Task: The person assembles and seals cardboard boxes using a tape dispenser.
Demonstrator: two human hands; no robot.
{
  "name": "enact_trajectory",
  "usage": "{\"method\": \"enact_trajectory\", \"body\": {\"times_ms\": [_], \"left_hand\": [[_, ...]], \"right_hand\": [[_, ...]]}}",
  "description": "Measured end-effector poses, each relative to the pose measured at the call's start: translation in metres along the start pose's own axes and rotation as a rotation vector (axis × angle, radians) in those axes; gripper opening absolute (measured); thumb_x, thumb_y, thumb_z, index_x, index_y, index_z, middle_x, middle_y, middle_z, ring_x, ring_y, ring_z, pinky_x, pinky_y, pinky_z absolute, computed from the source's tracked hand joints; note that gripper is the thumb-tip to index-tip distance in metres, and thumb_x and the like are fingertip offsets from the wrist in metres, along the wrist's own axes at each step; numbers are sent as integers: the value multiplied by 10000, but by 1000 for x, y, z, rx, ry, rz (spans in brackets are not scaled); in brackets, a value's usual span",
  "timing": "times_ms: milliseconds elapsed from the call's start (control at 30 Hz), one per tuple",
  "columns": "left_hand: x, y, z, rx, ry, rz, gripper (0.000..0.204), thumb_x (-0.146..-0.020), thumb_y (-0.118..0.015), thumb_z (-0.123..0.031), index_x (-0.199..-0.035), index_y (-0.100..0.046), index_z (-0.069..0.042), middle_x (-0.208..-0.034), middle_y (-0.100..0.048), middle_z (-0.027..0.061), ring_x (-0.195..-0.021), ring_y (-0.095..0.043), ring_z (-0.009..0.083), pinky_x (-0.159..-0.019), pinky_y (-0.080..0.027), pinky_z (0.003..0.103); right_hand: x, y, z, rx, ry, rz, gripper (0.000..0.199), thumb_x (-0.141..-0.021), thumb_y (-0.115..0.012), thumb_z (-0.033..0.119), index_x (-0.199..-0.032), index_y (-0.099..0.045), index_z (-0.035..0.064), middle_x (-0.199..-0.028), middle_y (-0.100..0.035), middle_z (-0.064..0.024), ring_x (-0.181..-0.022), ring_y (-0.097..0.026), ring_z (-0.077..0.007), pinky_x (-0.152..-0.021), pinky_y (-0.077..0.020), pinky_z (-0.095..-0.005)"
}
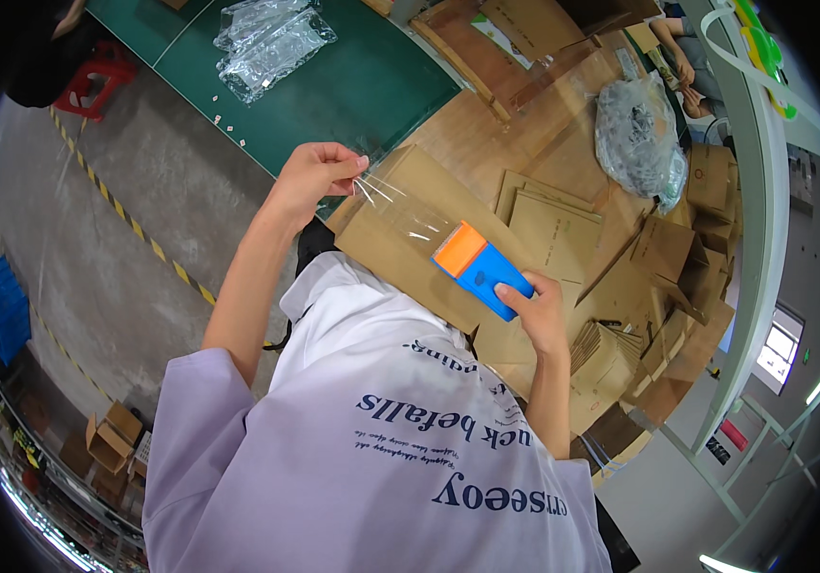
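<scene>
My right hand [541,311] grips a blue and orange tape dispenser [479,268] by its blue end, the thumb on top. From the orange end a strip of clear tape [410,212] runs up and left to my left hand [330,172]. There the thumb and fingers pinch the strip's free end. Below the stretched tape lies a brown cardboard box [393,265], close against my body. Whether the tape touches the cardboard, I cannot tell.
Clear plastic bags [271,48] lie on the green table [372,76]. Flattened cartons [553,234] and open boxes [668,256] crowd the right side, near a bundle of clear plastic [637,134]. A red stool [99,78] stands far left. Another person's hands [687,86] show at far right.
</scene>
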State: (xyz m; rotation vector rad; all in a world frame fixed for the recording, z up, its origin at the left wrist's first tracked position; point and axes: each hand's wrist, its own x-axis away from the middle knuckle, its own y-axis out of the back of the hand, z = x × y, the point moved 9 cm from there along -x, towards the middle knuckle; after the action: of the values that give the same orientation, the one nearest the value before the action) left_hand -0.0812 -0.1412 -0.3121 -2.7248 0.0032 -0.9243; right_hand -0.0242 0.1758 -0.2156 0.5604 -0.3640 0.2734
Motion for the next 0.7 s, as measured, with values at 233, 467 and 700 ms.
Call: {"method": "enact_trajectory", "body": {"times_ms": [233, 467, 700], "left_hand": [[4, -15, 5, 72, 57, 76, 146, -875, -694, -148, -810, -630, -34, -737, -610, 15, -657, -573, 87, -668, -496, 232], [16, -41, -6, 36, -2, 75, 137, -890, -670, -144, -844, -625, -24, -788, -622, 27, -713, -595, 101, -705, -498, 235], [14, -65, -5, -49, -43, 113, 122, -887, -654, -115, -841, -621, -8, -777, -629, 41, -712, -596, 115, -676, -475, 243]], "right_hand": [[12, 0, -44, -321, -234, -16, 193, -777, -765, 163, -778, -680, -10, -674, -579, 8, -592, -498, -63, -536, -399, -242], [9, -14, -41, -318, -194, 12, 183, -796, -723, 127, -874, -702, -36, -695, -604, 13, -580, -482, -45, -529, -385, -216], [7, -16, -38, -307, -225, 17, 137, -787, -728, 92, -839, -706, -32, -655, -585, 21, -551, -463, -40, -503, -370, -215]]}}
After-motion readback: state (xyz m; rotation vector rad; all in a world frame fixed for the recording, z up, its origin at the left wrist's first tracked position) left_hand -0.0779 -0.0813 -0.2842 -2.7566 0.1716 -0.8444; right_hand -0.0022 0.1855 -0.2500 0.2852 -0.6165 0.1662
